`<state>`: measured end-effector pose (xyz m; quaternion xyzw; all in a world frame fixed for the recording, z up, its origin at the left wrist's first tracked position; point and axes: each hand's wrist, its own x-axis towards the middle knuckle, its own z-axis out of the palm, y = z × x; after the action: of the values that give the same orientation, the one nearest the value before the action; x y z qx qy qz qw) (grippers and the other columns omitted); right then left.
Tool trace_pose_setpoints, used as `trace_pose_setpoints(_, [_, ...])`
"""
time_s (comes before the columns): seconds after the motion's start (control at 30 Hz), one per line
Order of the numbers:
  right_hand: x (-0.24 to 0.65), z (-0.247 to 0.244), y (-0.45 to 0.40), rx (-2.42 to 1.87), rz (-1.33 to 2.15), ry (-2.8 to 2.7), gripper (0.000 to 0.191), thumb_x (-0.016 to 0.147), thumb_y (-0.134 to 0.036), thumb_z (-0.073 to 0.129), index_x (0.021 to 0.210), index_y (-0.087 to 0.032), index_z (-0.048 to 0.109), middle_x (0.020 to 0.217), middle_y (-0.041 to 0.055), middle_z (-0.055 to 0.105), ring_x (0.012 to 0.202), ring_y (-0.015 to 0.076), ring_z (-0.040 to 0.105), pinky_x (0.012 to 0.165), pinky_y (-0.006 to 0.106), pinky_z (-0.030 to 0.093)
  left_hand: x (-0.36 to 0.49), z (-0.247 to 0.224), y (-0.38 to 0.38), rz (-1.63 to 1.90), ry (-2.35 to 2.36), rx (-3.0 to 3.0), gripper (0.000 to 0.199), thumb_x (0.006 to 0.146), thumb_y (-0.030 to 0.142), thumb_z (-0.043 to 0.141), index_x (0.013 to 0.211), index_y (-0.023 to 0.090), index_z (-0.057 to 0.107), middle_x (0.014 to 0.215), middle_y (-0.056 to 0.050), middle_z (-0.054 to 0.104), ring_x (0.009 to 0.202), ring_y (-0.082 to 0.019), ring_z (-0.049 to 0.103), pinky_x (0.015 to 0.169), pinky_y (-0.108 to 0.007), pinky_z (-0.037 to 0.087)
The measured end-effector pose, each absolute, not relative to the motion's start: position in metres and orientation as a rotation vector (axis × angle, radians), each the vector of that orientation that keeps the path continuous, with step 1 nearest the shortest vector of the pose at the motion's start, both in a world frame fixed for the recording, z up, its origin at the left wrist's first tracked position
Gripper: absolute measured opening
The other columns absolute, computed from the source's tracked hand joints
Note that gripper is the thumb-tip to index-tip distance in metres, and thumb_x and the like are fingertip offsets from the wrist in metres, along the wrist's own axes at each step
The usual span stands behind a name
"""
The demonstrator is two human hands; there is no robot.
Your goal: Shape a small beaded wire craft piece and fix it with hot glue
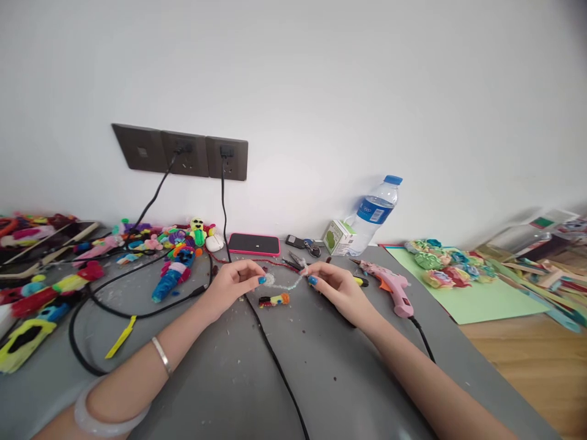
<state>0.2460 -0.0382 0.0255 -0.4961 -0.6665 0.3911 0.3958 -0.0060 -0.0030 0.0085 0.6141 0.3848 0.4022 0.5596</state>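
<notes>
A pale, fuzzy pipe cleaner (290, 286) runs between my two hands above the grey table. My left hand (235, 282) pinches its coiled end between thumb and index finger. The other end, which looks bent or looped, is held in the closed fingertips of my right hand (337, 287). Just below it lies a small yellow, orange and black fuzzy piece (274, 300). Behind my hands is a red pipe cleaner (270, 263), and beside my right hand lie pliers (297, 259), partly hidden.
A pink glue gun (389, 284) lies to the right, its cord trailing forward. Behind stand a water bottle (375, 214) and a small box (338, 237), near a phone (254, 244). Colourful fuzzy figures (177, 269) crowd the left. A black cable (275, 360) crosses the table.
</notes>
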Motion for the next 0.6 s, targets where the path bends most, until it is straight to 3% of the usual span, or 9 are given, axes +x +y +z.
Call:
trace_pose_setpoints(0.33, [0.239,0.018,-0.041,-1.024,1.31,-1.48,0.026,0.086,-0.044,0.067,0.084,-0.02,0.059,0.077,0.0032,0.065,0.069,0.0139,0.053,0.062,0.026,0.04,-0.005,0.008,-0.004,0.905,0.888,1.443,0.02,0.08,0.037,0.069,0.084,0.018,0.068,0.081,-0.001,0.063,0.067,-0.011,0.051,0.061,-0.022,0.041])
trace_pose_setpoints(0.6, [0.234,0.016,-0.041,-0.989,1.316,-1.385,0.024,0.086,-0.042,0.069,0.084,-0.02,0.058,0.075,0.0033,0.067,0.072,0.0146,0.055,0.066,0.027,0.041,-0.008,0.004,-0.002,0.927,0.89,1.411,0.031,0.079,0.046,0.07,0.093,0.019,0.068,0.085,-0.002,0.064,0.071,-0.012,0.053,0.063,-0.023,0.042])
